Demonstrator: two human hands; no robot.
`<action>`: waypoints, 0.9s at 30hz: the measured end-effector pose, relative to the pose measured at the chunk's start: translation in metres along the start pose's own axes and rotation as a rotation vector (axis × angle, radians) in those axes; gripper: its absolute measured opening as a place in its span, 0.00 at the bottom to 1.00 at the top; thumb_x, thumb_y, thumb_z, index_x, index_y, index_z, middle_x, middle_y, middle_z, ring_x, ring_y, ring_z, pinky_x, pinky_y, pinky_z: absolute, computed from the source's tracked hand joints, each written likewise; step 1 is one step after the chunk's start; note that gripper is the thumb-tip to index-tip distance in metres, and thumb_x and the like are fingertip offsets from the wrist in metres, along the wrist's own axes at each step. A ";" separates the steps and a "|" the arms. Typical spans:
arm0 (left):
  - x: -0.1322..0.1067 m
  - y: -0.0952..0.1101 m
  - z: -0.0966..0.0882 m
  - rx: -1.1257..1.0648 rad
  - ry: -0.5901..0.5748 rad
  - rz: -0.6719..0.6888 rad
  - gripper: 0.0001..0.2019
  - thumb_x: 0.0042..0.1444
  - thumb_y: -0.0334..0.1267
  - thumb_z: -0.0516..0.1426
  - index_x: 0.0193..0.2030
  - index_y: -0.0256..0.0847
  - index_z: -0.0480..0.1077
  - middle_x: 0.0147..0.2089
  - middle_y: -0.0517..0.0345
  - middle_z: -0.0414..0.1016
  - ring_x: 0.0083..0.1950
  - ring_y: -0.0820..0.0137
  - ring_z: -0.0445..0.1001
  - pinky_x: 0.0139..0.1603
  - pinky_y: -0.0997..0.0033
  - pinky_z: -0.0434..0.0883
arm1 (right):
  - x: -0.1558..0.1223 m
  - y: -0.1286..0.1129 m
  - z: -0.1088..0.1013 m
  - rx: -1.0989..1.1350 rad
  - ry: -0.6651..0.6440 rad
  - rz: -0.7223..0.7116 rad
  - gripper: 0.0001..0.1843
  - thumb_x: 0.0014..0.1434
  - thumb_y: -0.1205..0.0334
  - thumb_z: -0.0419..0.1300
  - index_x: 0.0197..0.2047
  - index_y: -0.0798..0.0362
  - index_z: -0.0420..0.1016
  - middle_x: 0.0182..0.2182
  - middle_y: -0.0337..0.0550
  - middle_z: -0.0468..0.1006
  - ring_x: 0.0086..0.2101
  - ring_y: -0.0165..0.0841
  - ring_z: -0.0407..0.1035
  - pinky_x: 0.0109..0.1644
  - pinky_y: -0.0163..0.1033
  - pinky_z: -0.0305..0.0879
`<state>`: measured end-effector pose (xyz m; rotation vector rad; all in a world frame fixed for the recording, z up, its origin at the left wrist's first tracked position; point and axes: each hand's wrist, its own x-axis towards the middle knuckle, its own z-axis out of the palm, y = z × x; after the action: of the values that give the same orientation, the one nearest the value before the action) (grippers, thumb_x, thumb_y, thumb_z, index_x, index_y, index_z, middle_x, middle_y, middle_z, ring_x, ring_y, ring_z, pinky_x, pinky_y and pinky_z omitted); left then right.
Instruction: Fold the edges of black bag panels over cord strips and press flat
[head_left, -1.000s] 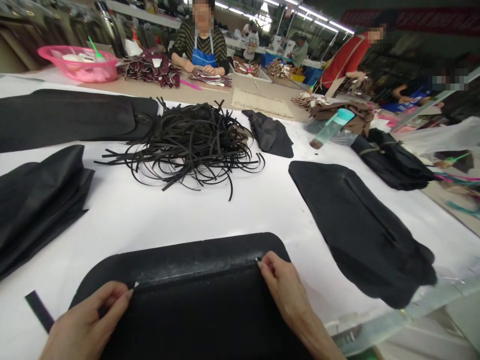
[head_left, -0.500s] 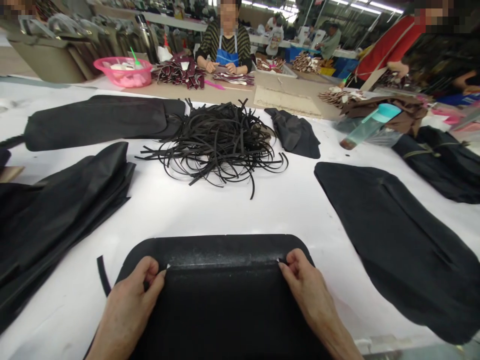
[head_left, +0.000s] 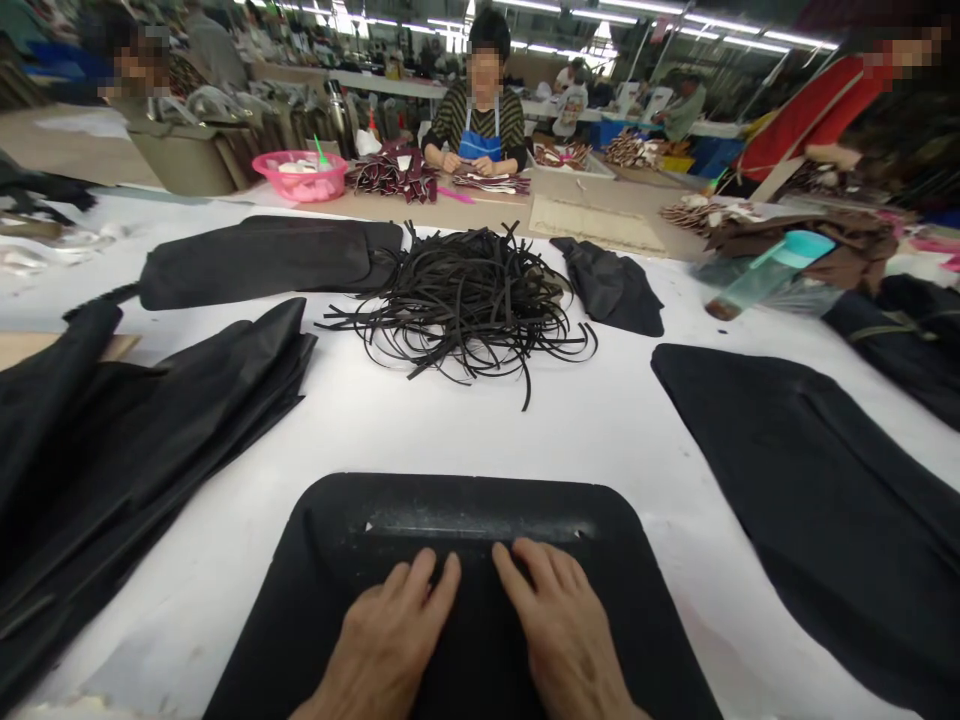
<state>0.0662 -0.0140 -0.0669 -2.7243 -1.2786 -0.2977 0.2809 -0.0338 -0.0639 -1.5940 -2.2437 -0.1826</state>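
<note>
A black rounded panel (head_left: 330,570) lies flat on the white table (head_left: 600,420) right in front of me, with a shiny strip (head_left: 480,527) running across its top part. My left hand (head_left: 390,640) and my right hand (head_left: 559,630) rest side by side on the middle of the panel, just below that strip. The fingers of both hands are stretched out flat and hold nothing.
A tangle of black straps (head_left: 472,300) lies beyond the panel. Stacks of black fabric lie left (head_left: 135,430), far left (head_left: 262,260) and right (head_left: 817,500). A teal-capped bottle (head_left: 765,272) lies at right. A pink basin (head_left: 301,175) and seated co-workers are behind.
Both hands have let go of the strip's two ends and moved inward to the panel's middle, now lying flat. The view has shifted left.
</note>
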 end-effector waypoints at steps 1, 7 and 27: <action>0.004 0.007 0.003 0.012 -0.057 0.017 0.28 0.51 0.20 0.46 0.58 0.42 0.60 0.46 0.50 0.72 0.37 0.67 0.74 0.30 0.73 0.73 | 0.003 -0.006 0.005 -0.012 -0.010 -0.018 0.23 0.55 0.76 0.45 0.49 0.50 0.69 0.40 0.44 0.73 0.39 0.38 0.67 0.43 0.42 0.63; 0.016 0.019 0.008 0.070 -0.197 -0.058 0.32 0.49 0.20 0.49 0.62 0.44 0.57 0.47 0.49 0.71 0.34 0.66 0.73 0.26 0.71 0.74 | 0.012 -0.013 0.018 -0.078 -0.118 -0.087 0.22 0.55 0.73 0.52 0.53 0.52 0.67 0.39 0.44 0.73 0.37 0.38 0.65 0.43 0.44 0.64; -0.034 -0.054 -0.025 -0.267 -0.198 -0.570 0.23 0.61 0.27 0.39 0.61 0.43 0.56 0.48 0.51 0.67 0.33 0.70 0.74 0.30 0.70 0.71 | -0.031 0.068 -0.027 -0.132 -0.112 0.051 0.15 0.61 0.61 0.47 0.37 0.53 0.75 0.39 0.50 0.75 0.38 0.43 0.70 0.39 0.46 0.69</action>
<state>0.0000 -0.0093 -0.0490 -2.5751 -2.2107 -0.2661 0.3591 -0.0465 -0.0585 -1.7681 -2.3149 -0.2380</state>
